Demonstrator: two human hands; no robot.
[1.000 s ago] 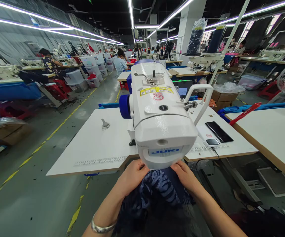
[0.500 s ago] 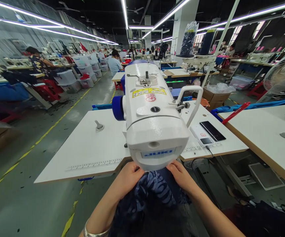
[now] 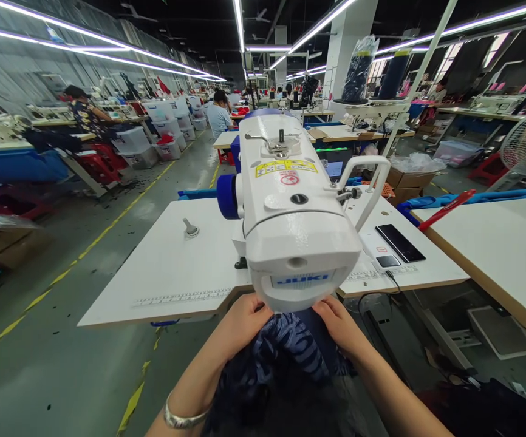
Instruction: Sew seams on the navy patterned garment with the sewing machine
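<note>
A dark blue patterned fabric [image 3: 297, 340] hangs below the head of a white sewing machine [image 3: 294, 243] marked JUKI. My left hand [image 3: 247, 321] is closed on the fabric's left part, thumb bent over it, its fingertips partly hidden under the machine head. On the other side, my right hand [image 3: 336, 318] grips the fabric's plain navy edge, fingers also partly behind the machine. The needle area is hidden by the machine head. The rest of the cloth falls in dark folds between my forearms.
The white table [image 3: 153, 261] carries a printed ruler and a grey lever [image 3: 190, 227]. At right lie a black phone [image 3: 399, 243] and a white device [image 3: 381, 252] with a cable. A white thread-guard handle [image 3: 375, 188] juts from the machine. Another table [image 3: 495, 243] adjoins at right; co-workers sit farther back.
The whole view has shifted slightly, so the machine and table appear a little farther right. Both hands keep their hold on the fabric in nearly the same place by the machine.
</note>
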